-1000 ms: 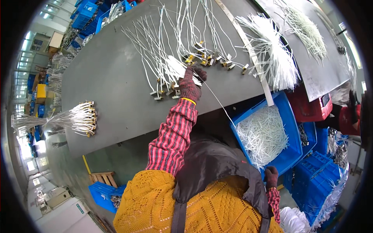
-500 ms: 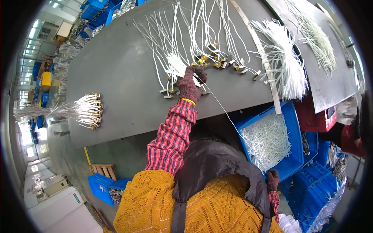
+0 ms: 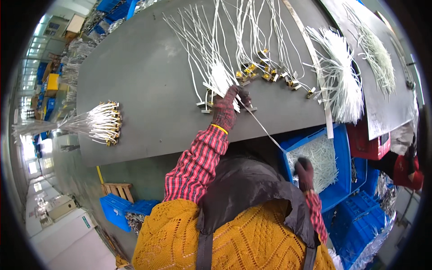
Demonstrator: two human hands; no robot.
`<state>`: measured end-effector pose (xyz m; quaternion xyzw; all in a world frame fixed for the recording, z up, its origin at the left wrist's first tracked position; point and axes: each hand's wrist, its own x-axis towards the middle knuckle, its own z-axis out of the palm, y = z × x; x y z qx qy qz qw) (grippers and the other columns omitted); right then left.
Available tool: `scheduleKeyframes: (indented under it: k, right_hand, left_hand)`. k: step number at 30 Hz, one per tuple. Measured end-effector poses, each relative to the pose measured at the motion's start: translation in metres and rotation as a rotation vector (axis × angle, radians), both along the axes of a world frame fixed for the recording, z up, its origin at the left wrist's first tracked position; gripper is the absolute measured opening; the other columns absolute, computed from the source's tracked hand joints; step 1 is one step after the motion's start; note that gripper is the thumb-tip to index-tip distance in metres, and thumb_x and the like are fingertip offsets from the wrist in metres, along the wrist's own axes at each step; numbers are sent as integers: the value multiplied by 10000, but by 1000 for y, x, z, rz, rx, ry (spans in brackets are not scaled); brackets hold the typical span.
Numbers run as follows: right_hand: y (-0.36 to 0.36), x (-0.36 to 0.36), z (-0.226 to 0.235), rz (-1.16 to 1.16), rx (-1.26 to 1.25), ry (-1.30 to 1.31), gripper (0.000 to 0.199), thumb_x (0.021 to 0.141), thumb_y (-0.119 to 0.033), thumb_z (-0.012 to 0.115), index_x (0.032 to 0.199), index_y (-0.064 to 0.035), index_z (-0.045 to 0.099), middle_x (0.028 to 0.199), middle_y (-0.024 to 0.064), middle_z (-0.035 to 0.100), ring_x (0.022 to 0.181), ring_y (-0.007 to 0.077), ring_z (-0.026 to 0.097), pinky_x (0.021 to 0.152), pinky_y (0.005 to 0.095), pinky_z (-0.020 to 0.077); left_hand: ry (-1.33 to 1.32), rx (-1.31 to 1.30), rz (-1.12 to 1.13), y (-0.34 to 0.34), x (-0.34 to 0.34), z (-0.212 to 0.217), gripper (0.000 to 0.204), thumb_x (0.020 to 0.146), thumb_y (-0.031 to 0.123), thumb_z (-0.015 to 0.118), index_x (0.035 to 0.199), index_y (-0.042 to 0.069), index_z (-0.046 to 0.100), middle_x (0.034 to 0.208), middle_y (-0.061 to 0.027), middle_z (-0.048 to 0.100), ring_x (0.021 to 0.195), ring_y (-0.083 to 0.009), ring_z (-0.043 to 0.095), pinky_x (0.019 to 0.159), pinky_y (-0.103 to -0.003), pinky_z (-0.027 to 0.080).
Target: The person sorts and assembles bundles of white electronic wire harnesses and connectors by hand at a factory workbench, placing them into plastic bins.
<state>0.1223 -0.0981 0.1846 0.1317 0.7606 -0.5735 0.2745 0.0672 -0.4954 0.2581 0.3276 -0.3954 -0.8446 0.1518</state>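
Many thin white wires (image 3: 211, 67), left hand (image 3: 227, 108) fingers clasping one, right hand (image 3: 305, 173) fingers unclear

A factory floor, an assembly hall by every sign; a long grey tabletop (image 3: 144, 81) spread with white wires (image 3: 216, 67) tipped in brass terminals (image 3: 252, 72); a finished bundle (image 3: 101, 122) lying at the left; blue plastic crates (image 3: 339, 148) of cut wire beside it; more crates and a wooden pallet (image 3: 118, 190) on the concrete floor; benches running off down the aisle.
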Motion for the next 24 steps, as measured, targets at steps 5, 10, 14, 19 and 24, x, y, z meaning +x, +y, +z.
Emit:
scheduleKeyframes:
  k: [5,10,14,19,24]
  right_hand:
    - [-111,-57,22,140,8,299,272,859,-100,657,1120,-23,654,960,85,667,891,153,626,820,285,505]
    - [20,-39,-45,1,227,237,277,835,-112,620,1100,-36,655,855,50,654,621,122,560,508,267,457]
    - [111,-2,-47,-144,314,39,291,837,-118,636,1115,-30,640,892,77,652,602,135,559,456,285,466]
    - [139,15,-42,-240,293,34,269,843,-60,633,1112,-51,644,891,67,659,541,141,551,418,282,454]
    - [164,34,-52,-319,282,62,251,846,-41,644,1096,-63,648,795,36,626,465,128,512,385,293,441]
  left_hand:
    - [104,-122,-39,-16,1,-8,279,976,229,596,879,-27,652,751,-134,687,635,-222,674,612,-356,579]
    - [122,111,338,-101,-4,9,226,934,188,634,951,-37,621,766,-139,664,625,-257,663,624,-369,607]
    - [135,34,342,-137,2,-2,253,973,216,587,1030,-27,622,866,-162,684,731,-287,688,684,-394,613]
    - [156,114,336,-132,-5,-4,235,967,199,593,1031,-25,616,864,-158,678,729,-282,681,677,-398,611]
    - [204,122,304,-121,-12,-5,209,961,173,593,1021,-27,608,861,-156,659,734,-287,664,697,-403,608]
